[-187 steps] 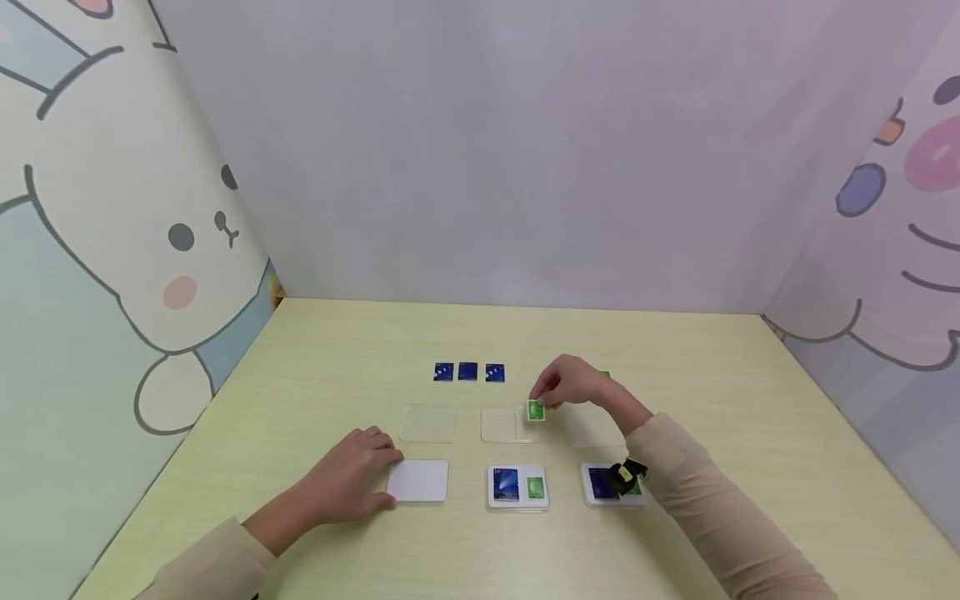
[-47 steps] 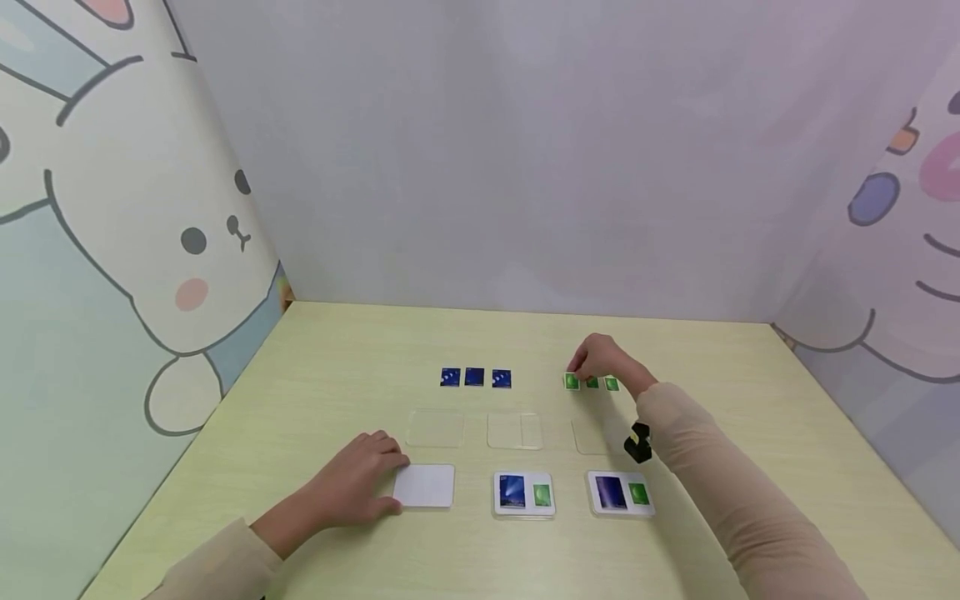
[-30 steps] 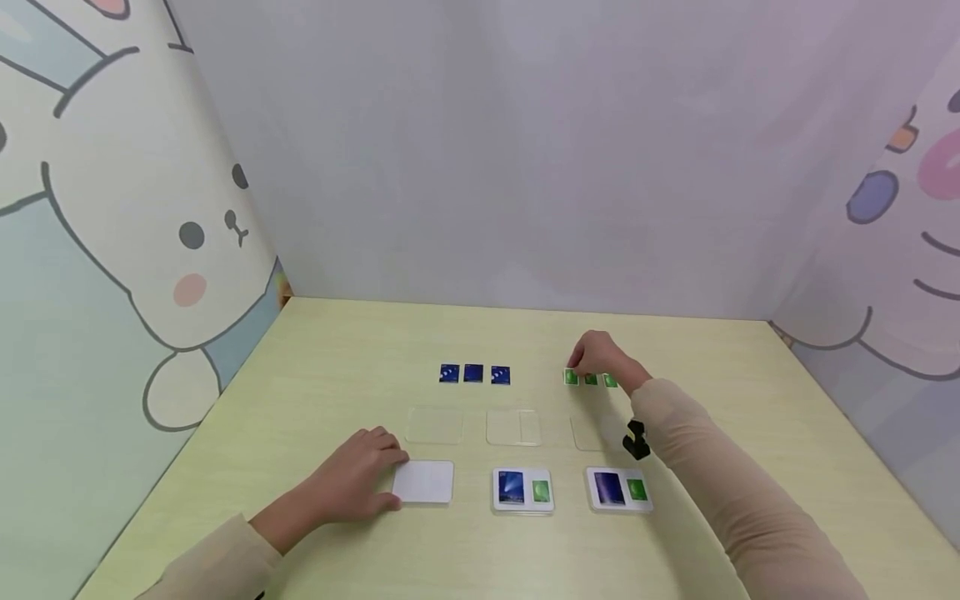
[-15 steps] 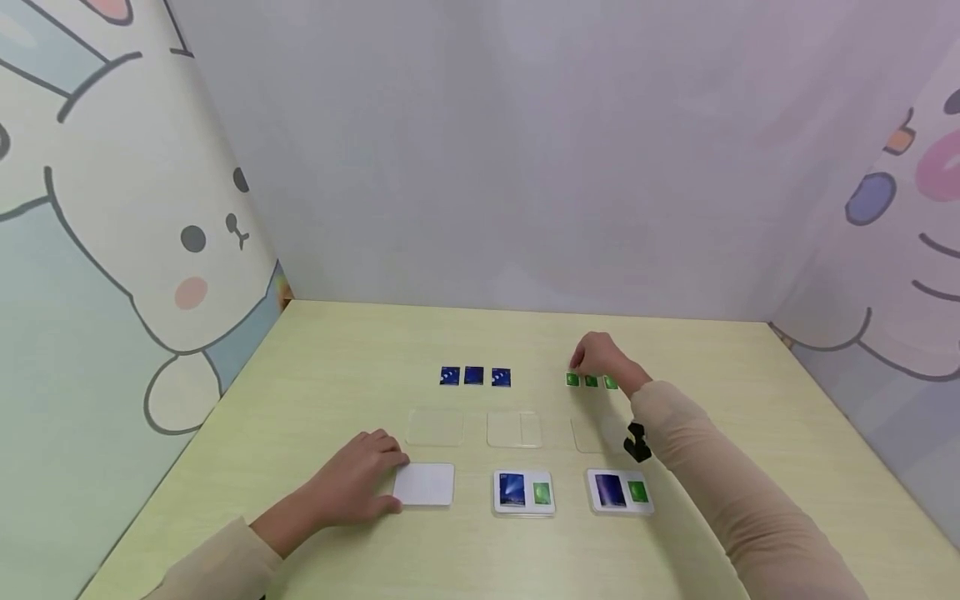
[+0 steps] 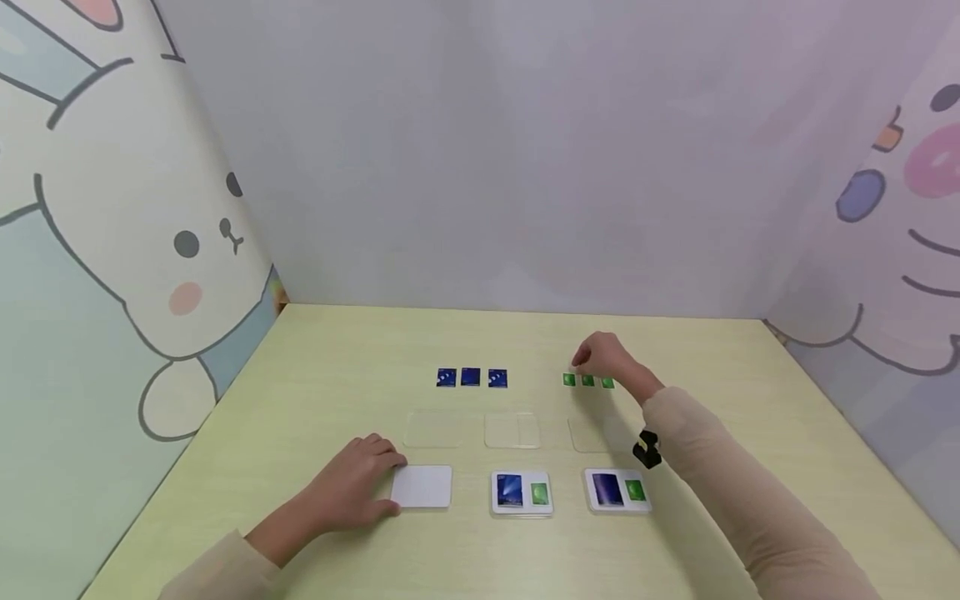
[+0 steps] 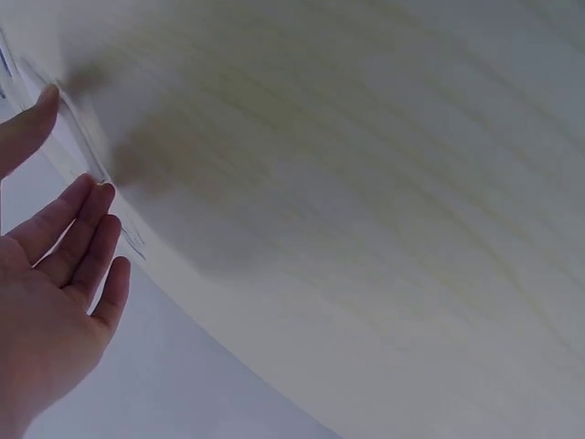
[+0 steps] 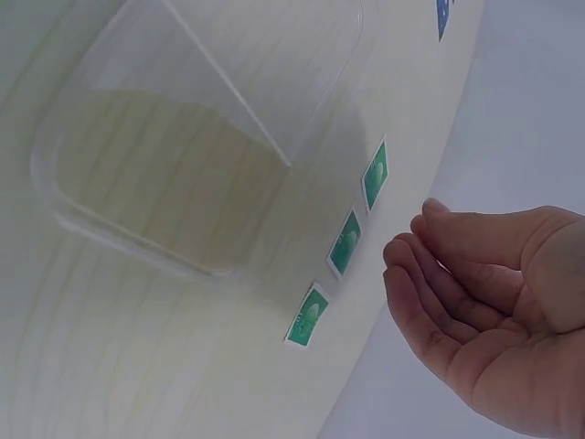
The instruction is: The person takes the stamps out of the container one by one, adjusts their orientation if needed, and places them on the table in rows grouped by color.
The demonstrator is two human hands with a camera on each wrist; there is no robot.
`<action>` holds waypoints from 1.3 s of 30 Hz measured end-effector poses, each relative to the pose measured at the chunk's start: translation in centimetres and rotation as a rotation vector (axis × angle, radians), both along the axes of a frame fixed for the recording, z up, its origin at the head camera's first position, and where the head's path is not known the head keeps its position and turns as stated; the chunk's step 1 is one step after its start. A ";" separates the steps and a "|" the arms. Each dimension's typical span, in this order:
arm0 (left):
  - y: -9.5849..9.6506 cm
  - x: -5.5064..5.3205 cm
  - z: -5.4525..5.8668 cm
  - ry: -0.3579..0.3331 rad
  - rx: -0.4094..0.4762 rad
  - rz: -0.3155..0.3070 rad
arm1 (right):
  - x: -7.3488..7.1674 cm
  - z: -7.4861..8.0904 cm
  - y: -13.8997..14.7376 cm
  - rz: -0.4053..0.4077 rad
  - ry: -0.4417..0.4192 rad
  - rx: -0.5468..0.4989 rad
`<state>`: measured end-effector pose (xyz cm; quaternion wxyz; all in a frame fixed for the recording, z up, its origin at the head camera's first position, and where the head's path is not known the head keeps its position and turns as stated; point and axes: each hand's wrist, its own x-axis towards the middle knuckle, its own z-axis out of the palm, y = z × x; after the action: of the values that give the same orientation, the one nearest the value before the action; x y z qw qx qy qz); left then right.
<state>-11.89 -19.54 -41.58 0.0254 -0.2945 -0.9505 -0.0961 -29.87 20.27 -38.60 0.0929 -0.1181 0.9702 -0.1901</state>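
My left hand rests at the near left. Its thumb and fingertips hold the left corners of a white card; the left wrist view shows the fingertips on a clear edge there. At the back right, my right hand hovers just behind a row of three small green stamp-like cards. In the right wrist view its thumb meets the curled fingers, and nothing shows between them. The green cards lie flat and apart from the hand. Three small blue picture cards lie in another row to the left.
Clear plastic lids lie in a middle row, one with a dividing line. Near the front are two white cards in clear cases, the middle one and the right one, each showing a blue and a green picture. Curtains surround the table.
Earlier my right hand pinched a green card above the middle lid. That card now lies at the left of the green row, and the fingers have come off it. My left hand has stayed.
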 end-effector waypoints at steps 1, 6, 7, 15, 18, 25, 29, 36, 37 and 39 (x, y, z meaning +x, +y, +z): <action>0.0 0.1 0.0 -0.004 0.000 0.007 | 0.1 0.0 0.1 0.004 0.011 -0.004; 0.0 0.4 0.2 -0.003 -0.003 0.024 | 1.0 0.1 0.6 0.046 0.068 -0.033; 0.1 0.5 0.2 -0.002 -0.003 0.028 | 1.2 0.1 0.7 0.053 0.077 -0.037; 0.0 0.7 0.3 0.000 0.004 0.026 | 2.8 0.0 1.4 0.064 0.098 -0.059; 0.0 0.8 0.3 0.004 0.010 0.020 | 3.3 0.0 1.5 0.075 0.112 -0.065; 0.0 0.6 0.4 0.003 -0.005 0.020 | 4.3 0.1 1.4 0.069 0.127 -0.083; 0.0 0.6 0.3 0.018 -0.005 0.008 | 5.1 0.2 1.4 0.062 0.116 -0.098; 0.0 0.6 0.1 0.024 -0.007 0.007 | 6.3 0.2 1.3 0.061 0.151 -0.134; 0.0 0.6 0.0 0.024 -0.005 0.006 | 6.6 0.2 1.3 0.060 0.153 -0.136; 0.0 0.7 0.1 0.025 -0.005 0.003 | 7.0 0.2 1.2 0.062 0.166 -0.139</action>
<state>-11.23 -19.53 -41.49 0.0369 -0.2946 -0.9507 -0.0901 -22.92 21.51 -38.38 0.0098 -0.1697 0.9548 -0.2437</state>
